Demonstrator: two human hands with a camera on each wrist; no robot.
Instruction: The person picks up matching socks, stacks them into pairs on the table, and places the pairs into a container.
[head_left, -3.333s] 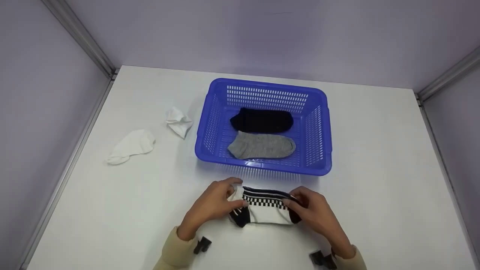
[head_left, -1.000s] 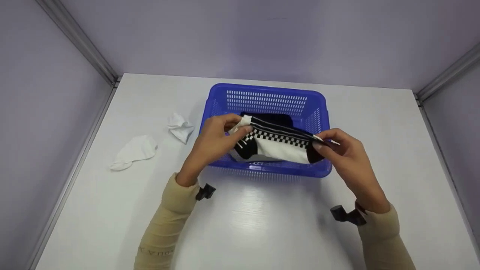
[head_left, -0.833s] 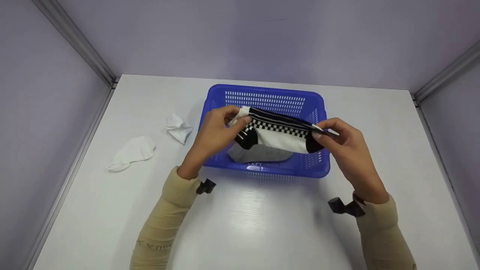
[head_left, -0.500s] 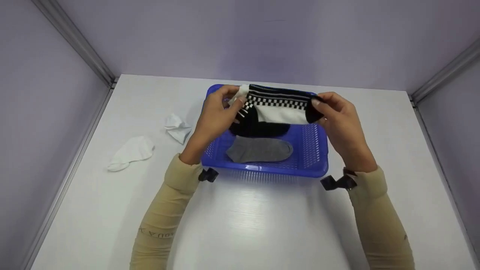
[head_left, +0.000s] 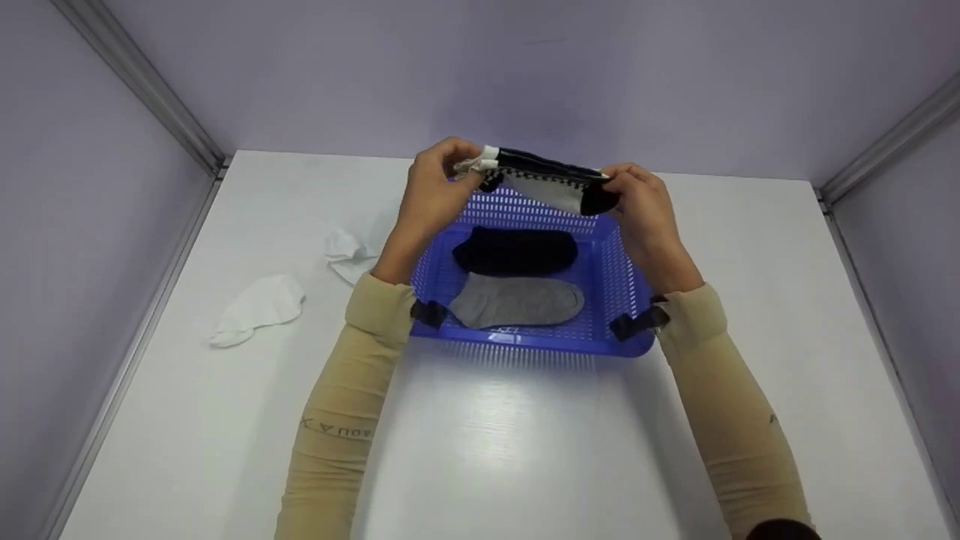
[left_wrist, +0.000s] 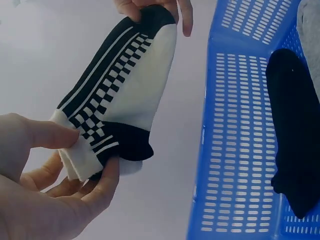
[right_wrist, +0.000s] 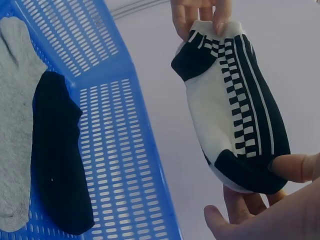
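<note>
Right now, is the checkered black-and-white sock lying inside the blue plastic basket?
No, the left hand and right hand hold the checkered sock up in the air.

Pale lilac walls (head_left: pixel 330 75) with metal trim (head_left: pixel 142 75) border a white table (head_left: pixel 487 457).

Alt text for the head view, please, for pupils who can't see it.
The left hand and right hand hold up a patterned sock by its ends; a black sock and grey sock lie in a blue basket.
</note>
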